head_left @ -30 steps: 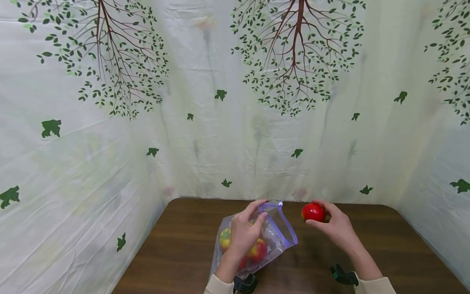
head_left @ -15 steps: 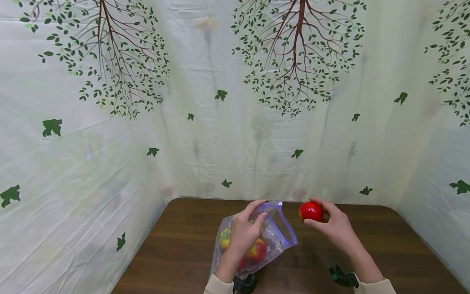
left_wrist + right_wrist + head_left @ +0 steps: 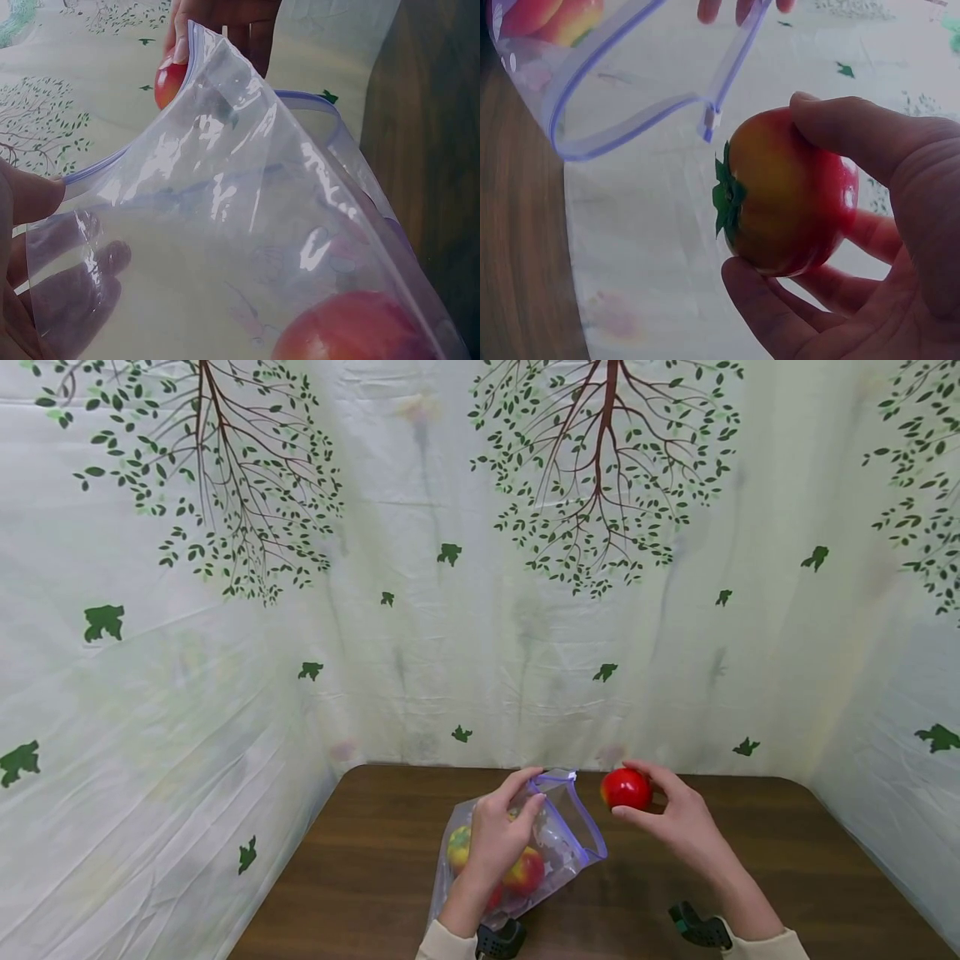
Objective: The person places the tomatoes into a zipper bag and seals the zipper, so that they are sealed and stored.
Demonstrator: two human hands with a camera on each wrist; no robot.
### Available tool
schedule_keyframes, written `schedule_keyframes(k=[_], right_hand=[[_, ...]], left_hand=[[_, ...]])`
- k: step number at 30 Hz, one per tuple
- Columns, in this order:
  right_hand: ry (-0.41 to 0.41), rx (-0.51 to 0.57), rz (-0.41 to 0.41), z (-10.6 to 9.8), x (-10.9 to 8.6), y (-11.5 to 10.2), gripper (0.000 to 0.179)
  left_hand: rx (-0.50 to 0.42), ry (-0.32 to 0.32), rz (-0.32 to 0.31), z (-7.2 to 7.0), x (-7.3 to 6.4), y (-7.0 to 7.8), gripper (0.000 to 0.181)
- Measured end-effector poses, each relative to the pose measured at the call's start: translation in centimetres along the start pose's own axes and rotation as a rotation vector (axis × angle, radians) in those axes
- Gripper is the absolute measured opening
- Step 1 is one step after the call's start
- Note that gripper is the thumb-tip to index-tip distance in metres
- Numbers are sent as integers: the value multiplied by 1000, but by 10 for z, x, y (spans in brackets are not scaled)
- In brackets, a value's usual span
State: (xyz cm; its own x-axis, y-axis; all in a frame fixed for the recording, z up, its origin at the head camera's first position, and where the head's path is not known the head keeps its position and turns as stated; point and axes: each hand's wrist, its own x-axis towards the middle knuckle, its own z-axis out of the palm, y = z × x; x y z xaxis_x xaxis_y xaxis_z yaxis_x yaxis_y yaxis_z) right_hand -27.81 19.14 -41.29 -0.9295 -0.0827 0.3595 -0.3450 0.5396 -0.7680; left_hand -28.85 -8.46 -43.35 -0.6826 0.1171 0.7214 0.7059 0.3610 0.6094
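My left hand (image 3: 501,835) grips a clear plastic zip bag (image 3: 590,818) near its purple-edged mouth, which gapes toward the right. Several red and yellow fruits (image 3: 525,872) lie in the bag, partly hidden by that hand. Just right of the mouth, my right hand (image 3: 686,822) holds a glossy red-and-yellow fruit (image 3: 627,788) between thumb and fingers, apart from the bag. The right wrist view shows a green leafy cap (image 3: 727,191) on this fruit, turned toward the opening. In the left wrist view, left fingers show through the plastic and the thumb lies at the bag's edge.
Everything is over a dark brown wooden table (image 3: 360,860). A pale cloth curtain (image 3: 525,693) printed with trees and leaves hangs behind it and along both sides. The bag's zip slider (image 3: 712,120) sits at one corner of the mouth.
My right hand has moved a little left and slightly up with the fruit, closer to the bag's mouth. The left hand and the bag have stayed in place.
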Motion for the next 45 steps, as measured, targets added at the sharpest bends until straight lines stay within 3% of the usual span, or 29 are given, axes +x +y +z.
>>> schedule_keyframes(k=[9,21,37,45], right_hand=[[-28,57,-24,9,-1,-6,67],[-121,190,-20,24,-2,-14,65],[-177,270,42,39,-4,-17,44],[-222,294,28,41,-2,-14,41]], left_hand=[[1,4,0,0,0,0,32],[-68,-5,-18,-2,0,0,31],[-77,-40,-57,-2,0,1,33],[-81,-65,-66,-2,0,1,34]])
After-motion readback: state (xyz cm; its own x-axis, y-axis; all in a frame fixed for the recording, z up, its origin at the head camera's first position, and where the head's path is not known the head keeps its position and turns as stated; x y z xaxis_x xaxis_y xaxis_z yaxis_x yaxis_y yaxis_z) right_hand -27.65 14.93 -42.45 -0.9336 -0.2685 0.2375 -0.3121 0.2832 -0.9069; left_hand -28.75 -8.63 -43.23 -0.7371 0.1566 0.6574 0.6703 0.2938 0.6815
